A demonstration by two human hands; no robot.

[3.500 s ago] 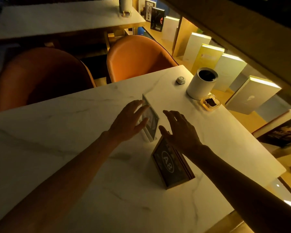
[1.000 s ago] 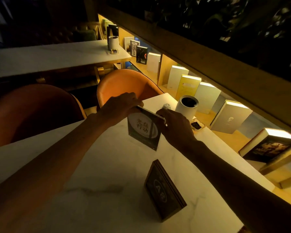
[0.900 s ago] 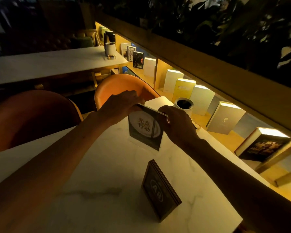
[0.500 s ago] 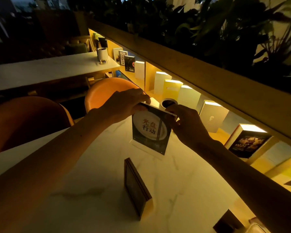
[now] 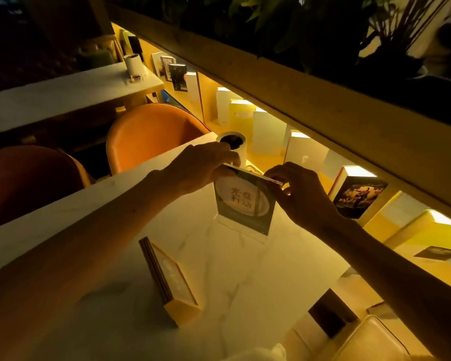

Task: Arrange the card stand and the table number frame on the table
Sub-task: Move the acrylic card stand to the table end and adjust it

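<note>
You are leaning over a pale marble-patterned table (image 5: 245,277) in a dim room lit warm yellow from a long wooden ledge (image 5: 310,105) on your right; under that ledge runs a lit shelf with a row of upright books (image 5: 268,135), and dark leafy plants (image 5: 297,27) sit above it. Beyond the table's far edge stand two orange upholstered chairs (image 5: 151,134), and farther off a second pale table (image 5: 63,92). Much of the upper left is lost in darkness, your forearms are cut off by the bottom edge, and the pale and dark objects at the lower right corner are too dim to identify. A white cylindrical container with a dark opening (image 5: 232,143) stands at the far edge, partly hidden behind your left hand (image 5: 201,169). The clear acrylic card stand with a dark card bearing a pale circle and characters (image 5: 244,207) stands upright near the middle of the table, its base on the surface. Both hands pinch its top edge: the left at the left corner, your right hand (image 5: 301,195) at the right corner. The wood-framed table number frame (image 5: 171,280) stands nearer you, apart from the card stand, seen edge-on so its face is washed out and unreadable.
</note>
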